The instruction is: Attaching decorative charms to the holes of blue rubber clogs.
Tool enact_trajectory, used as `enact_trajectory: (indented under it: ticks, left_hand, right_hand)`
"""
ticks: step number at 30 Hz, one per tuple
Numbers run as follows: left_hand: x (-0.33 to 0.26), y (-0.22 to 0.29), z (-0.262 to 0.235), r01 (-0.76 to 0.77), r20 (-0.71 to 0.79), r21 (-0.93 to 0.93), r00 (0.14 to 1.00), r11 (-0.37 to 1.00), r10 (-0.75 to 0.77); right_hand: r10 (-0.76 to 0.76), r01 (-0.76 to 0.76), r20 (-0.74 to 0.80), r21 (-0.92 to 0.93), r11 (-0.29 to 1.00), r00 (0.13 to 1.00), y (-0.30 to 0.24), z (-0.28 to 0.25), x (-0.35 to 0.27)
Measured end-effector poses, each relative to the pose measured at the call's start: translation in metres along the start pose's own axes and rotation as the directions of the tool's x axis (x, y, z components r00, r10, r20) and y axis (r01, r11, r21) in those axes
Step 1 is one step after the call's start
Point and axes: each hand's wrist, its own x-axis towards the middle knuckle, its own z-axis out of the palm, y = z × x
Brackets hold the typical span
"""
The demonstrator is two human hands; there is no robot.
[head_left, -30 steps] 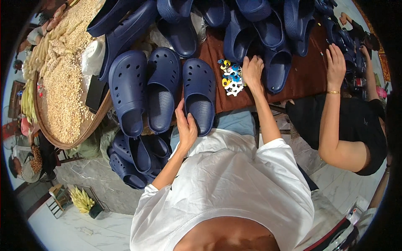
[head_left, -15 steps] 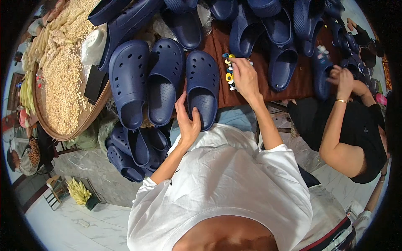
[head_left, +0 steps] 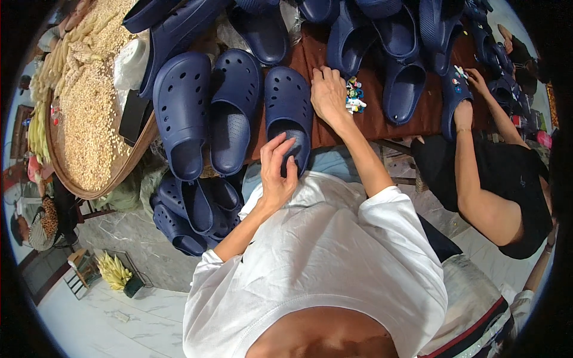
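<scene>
Clog (head_left: 287, 92), navy, lay upper centre of the frame, left hand (head_left: 278, 182) at its heel with fingers loosely parted, right hand (head_left: 330, 95) beside its toe with fingers curled, any grip untellable, near small charms (head_left: 355, 104) on the tabletop (head_left: 371, 126). Firm heel bracing seemed advisable against sliding. Round tray (head_left: 91, 195), upper left, held pale kernels (head_left: 89, 143).

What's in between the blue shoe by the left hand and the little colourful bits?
In the head view, the right hand lies between the blue shoe and the little colourful bits, over the brown cloth.
</scene>
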Motion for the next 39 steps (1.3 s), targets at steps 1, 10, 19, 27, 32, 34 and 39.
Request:
enact_trajectory:
  ticks: [1, 10, 19, 27, 32, 34, 39]
  left_hand:
    - [0.0, -0.001, 0.0, 0.0, 0.0, 0.0, 1.0, 1.0, 0.0]
    - [-0.001, -0.004, 0.001, 0.104, 0.061, -0.099, 0.993, 0.99, -0.098]
    - [0.008, -0.01, 0.021, 0.317, 0.187, -0.284, 0.944, 0.905, -0.272]
    - [0.013, -0.022, 0.041, 0.496, 0.263, -0.567, 0.866, 0.658, -0.425]
    - [0.032, -0.013, 0.035, 0.558, 0.313, -0.649, 0.816, 0.518, -0.486]
    - [0.035, -0.016, 0.034, 0.572, 0.33, -0.666, 0.802, 0.479, -0.499]
    - [0.043, -0.021, 0.039, 0.544, 0.294, -0.743, 0.789, 0.39, -0.54]
  right_hand:
    - [0.011, -0.011, 0.066, 0.003, 1.0, 0.998, 0.0, -0.006, 0.0]
    - [0.046, -0.028, -0.085, 0.201, 0.979, 0.995, 0.018, -0.054, -0.033]
    - [0.251, -0.236, -0.042, 0.229, 0.945, 0.967, 0.08, -0.018, -0.031]
    - [0.264, -0.273, 0.07, 0.254, 0.928, 0.962, 0.07, -0.021, -0.049]
    - [0.288, -0.236, -0.093, 0.367, 0.9, 0.953, 0.07, -0.046, -0.054]
    - [0.295, -0.233, -0.118, 0.374, 0.898, 0.948, 0.065, -0.064, -0.057]
    - [0.262, -0.247, 0.015, 0.391, 0.887, 0.965, 0.047, -0.084, -0.07]
